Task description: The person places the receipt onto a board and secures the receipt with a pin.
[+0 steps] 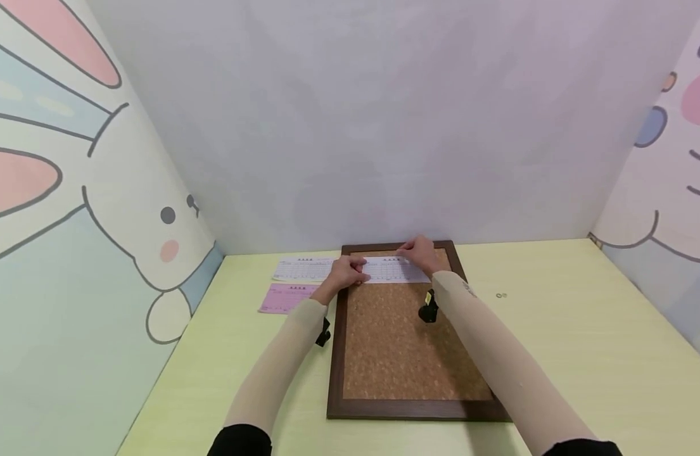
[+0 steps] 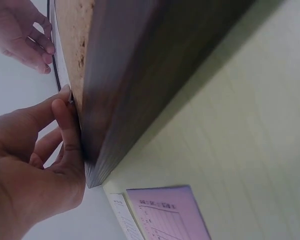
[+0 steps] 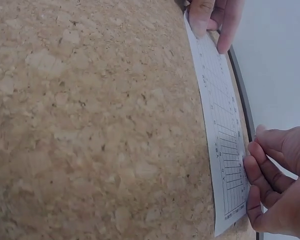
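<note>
Head view: left hand (image 1: 345, 272) on paper (image 1: 394, 271)

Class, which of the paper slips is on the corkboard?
The white slip on the corkboard, near its top edge. The other white slip and the pink slip lie on the table, left of the corkboard.

White slip (image 1: 384, 271) too finely printed to read, pink slip (image 1: 282, 298) partly hidden

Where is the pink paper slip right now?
In the head view, the pink paper slip lies on the table left of the corkboard, just below a white slip; the left sleeve hides its lower right corner.
</note>
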The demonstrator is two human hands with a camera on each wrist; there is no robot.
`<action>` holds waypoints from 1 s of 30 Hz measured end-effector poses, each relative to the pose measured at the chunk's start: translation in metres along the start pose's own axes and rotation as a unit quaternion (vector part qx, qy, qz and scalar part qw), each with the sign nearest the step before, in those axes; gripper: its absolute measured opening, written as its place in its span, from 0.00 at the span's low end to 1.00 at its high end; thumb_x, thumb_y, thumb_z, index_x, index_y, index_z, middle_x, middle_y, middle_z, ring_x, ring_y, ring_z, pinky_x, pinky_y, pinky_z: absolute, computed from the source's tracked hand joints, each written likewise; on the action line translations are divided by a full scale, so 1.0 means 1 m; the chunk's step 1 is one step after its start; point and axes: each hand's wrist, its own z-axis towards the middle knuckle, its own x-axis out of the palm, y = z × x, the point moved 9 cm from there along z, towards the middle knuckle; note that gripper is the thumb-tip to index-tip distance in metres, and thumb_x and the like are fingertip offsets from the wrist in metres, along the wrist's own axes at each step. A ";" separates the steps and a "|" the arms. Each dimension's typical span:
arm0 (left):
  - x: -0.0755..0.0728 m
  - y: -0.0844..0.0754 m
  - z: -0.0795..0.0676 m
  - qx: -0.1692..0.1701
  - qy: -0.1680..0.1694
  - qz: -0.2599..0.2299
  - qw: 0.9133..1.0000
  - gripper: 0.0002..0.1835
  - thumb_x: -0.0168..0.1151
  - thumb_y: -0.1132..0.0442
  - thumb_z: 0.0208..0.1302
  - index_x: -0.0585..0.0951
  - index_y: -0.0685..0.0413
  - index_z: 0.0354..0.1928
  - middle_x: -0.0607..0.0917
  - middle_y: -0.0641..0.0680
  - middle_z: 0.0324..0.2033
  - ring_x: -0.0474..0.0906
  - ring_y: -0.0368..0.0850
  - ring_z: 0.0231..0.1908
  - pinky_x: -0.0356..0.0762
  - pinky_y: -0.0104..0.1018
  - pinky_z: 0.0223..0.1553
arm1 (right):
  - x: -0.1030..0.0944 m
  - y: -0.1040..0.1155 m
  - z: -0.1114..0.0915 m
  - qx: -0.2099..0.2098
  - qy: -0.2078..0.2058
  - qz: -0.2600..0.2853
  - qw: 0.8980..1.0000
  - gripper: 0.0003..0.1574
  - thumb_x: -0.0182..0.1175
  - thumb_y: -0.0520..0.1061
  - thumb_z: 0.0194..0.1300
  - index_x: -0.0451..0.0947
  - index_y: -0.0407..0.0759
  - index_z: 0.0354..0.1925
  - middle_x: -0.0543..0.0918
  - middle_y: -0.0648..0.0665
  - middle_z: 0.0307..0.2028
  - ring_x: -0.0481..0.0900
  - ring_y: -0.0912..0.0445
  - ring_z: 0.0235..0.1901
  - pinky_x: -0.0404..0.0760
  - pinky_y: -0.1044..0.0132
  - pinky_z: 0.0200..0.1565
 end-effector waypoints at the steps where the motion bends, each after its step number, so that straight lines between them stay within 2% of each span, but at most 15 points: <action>1: 0.000 0.000 0.000 0.001 0.000 0.001 1.000 0.24 0.70 0.69 0.63 0.80 0.67 0.61 0.76 0.50 0.29 0.72 0.35 0.24 0.70 0.24 0.28 | 0.001 -0.001 0.001 0.001 -0.002 -0.002 1.000 0.15 0.62 0.43 0.73 0.87 0.32 0.48 0.88 0.34 0.50 0.78 0.50 0.44 0.74 0.60 0.46; 5: -0.002 0.000 0.001 -0.006 0.000 0.002 1.000 0.24 0.70 0.69 0.64 0.80 0.65 0.62 0.76 0.50 0.28 0.71 0.36 0.24 0.69 0.24 0.28 | 0.007 0.000 0.003 0.010 -0.009 -0.012 1.000 0.15 0.63 0.45 0.72 0.88 0.36 0.47 0.88 0.36 0.50 0.80 0.48 0.46 0.75 0.53 0.51; 10: -0.001 0.002 0.001 -0.013 0.007 -0.008 1.000 0.25 0.70 0.68 0.65 0.79 0.64 0.63 0.75 0.50 0.29 0.72 0.36 0.25 0.69 0.24 0.28 | 0.013 0.001 0.003 0.022 -0.012 -0.040 0.999 0.13 0.65 0.47 0.70 0.89 0.41 0.46 0.88 0.39 0.51 0.81 0.44 0.53 0.67 0.39 0.61; 12: 0.001 0.003 0.001 -0.016 0.008 -0.013 1.000 0.25 0.69 0.68 0.65 0.79 0.64 0.63 0.75 0.50 0.29 0.71 0.36 0.25 0.69 0.24 0.28 | 0.014 0.001 0.001 0.025 -0.013 -0.045 0.999 0.13 0.65 0.47 0.70 0.90 0.41 0.46 0.88 0.39 0.51 0.81 0.44 0.54 0.66 0.37 0.62; 21: 0.003 0.003 0.004 -0.014 0.004 -0.008 1.000 0.25 0.70 0.67 0.65 0.80 0.64 0.63 0.76 0.49 0.28 0.71 0.36 0.25 0.68 0.24 0.27 | 0.012 0.002 -0.003 0.016 -0.030 -0.053 0.998 0.13 0.66 0.47 0.70 0.90 0.41 0.47 0.89 0.39 0.51 0.83 0.43 0.54 0.70 0.41 0.60; 26: 0.002 0.003 0.002 -0.015 0.009 -0.014 1.000 0.25 0.70 0.68 0.65 0.79 0.64 0.64 0.75 0.49 0.28 0.71 0.36 0.25 0.68 0.24 0.27 | 0.014 0.003 -0.003 0.013 -0.015 -0.060 0.998 0.13 0.65 0.47 0.71 0.90 0.42 0.47 0.88 0.39 0.52 0.82 0.44 0.54 0.70 0.41 0.61; 30: 0.002 0.003 0.002 -0.016 0.011 -0.015 1.000 0.25 0.70 0.68 0.65 0.79 0.64 0.64 0.75 0.49 0.28 0.71 0.37 0.25 0.69 0.24 0.28 | 0.018 0.004 0.000 0.003 0.001 -0.083 0.997 0.14 0.64 0.47 0.72 0.89 0.41 0.48 0.89 0.39 0.51 0.84 0.45 0.52 0.77 0.47 0.57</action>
